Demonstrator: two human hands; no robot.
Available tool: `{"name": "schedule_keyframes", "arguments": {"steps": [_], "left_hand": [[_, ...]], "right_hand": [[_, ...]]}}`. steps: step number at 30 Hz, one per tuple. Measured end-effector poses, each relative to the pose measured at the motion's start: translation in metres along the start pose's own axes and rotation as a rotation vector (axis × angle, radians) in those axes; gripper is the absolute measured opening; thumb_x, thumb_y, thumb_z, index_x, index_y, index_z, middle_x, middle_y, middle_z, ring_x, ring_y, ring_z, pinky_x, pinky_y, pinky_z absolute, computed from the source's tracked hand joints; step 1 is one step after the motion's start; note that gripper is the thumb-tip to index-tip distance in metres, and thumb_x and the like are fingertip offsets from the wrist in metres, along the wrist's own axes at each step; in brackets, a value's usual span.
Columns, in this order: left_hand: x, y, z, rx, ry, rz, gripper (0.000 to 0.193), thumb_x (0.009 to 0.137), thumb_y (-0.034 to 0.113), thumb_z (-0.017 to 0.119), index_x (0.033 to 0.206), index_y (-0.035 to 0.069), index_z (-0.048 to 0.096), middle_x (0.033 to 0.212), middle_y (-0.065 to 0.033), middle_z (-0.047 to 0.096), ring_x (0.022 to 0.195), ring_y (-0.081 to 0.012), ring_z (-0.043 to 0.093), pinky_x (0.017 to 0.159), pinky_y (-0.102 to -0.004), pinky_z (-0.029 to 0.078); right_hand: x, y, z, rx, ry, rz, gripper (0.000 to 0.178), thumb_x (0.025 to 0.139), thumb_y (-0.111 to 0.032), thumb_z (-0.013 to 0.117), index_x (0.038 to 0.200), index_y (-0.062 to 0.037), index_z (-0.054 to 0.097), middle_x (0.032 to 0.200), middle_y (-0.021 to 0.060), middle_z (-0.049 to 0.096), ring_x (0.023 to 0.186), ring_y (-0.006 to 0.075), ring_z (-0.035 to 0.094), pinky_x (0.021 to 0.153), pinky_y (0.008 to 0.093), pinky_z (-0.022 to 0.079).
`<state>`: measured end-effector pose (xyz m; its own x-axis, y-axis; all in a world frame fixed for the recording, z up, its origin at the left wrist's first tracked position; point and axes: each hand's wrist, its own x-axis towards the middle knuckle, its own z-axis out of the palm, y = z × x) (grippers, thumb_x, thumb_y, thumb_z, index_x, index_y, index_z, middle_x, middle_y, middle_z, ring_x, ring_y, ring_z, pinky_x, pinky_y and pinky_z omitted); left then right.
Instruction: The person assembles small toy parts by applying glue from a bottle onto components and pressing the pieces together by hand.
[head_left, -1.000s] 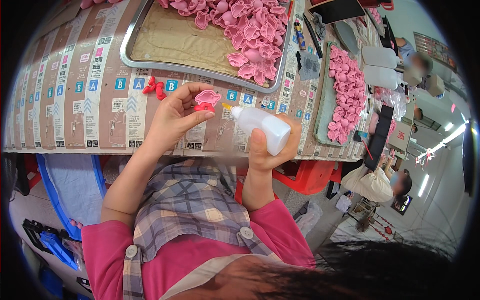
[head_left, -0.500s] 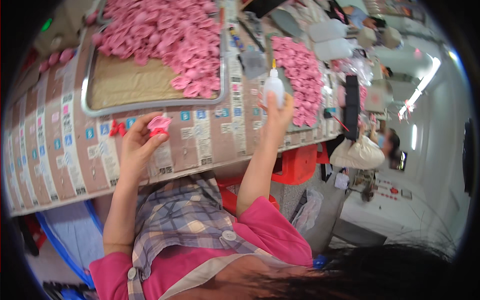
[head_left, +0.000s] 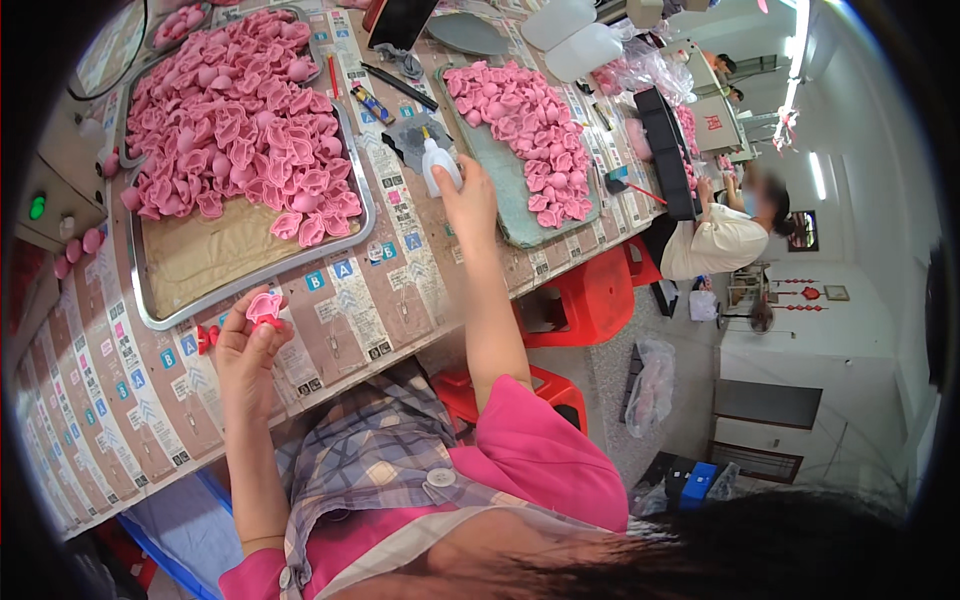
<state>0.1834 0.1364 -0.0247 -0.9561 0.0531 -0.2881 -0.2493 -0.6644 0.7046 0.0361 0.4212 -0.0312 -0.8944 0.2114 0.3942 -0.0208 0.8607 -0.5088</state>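
Note:
Pinched between the thumb and fingers of my left hand [head_left: 243,362] is a small pink petal-shaped piece [head_left: 264,307] with a red part under it. Beside that hand, a red bow-shaped piece [head_left: 207,339] lies on the table. My right hand [head_left: 470,205] grips a white squeeze bottle [head_left: 437,165] with a yellow tip, nozzle up, over a grey patch [head_left: 405,142] on the tabletop. Whether the bottle's bottom touches the table, I cannot tell. A metal tray [head_left: 366,222] heaped with pink pieces [head_left: 240,140] lies beyond my left hand.
A green-grey board [head_left: 485,180] carries more pink pieces right of the bottle. A black pen [head_left: 398,86] and a glue tube [head_left: 372,104] lie behind. Red stools [head_left: 575,305] stand by the table's front edge. Another person [head_left: 735,235] sits farther along, by a black box [head_left: 665,150].
My right hand has carried the bottle lower and away from me, to the grey patch between tray and board. The view has turned; my left hand still holds the pink piece.

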Motion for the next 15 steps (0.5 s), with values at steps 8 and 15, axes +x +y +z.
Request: {"name": "schedule_keyframes", "arguments": {"steps": [8, 15], "left_hand": [[0.002, -0.006, -0.005, 0.161, 0.085, 0.086, 0.045, 0.074, 0.010, 0.063, 0.114, 0.000, 0.046, 0.097, -0.0050, 0.056, 0.077, -0.0115, 0.055, 0.072, -0.0240, 0.045], [0.013, -0.006, 0.003, 0.189, 0.070, 0.087, 0.045, 0.074, 0.011, 0.063, 0.114, 0.000, 0.046, 0.099, -0.0065, 0.055, 0.081, -0.0133, 0.055, 0.075, -0.0260, 0.046]], "right_hand": [[0.008, 0.071, -0.089, 0.139, 0.192, 0.214, 0.021, 0.074, -0.017, 0.061, 0.090, -0.0037, 0.060, 0.079, 0.0096, 0.060, 0.070, 0.0210, 0.057, 0.062, 0.0304, 0.044], [0.014, 0.103, -0.103, -0.132, 0.114, 0.160, 0.016, 0.068, -0.018, 0.064, 0.081, -0.0082, 0.063, 0.067, 0.0075, 0.060, 0.064, 0.0244, 0.057, 0.059, 0.0348, 0.044]]}}
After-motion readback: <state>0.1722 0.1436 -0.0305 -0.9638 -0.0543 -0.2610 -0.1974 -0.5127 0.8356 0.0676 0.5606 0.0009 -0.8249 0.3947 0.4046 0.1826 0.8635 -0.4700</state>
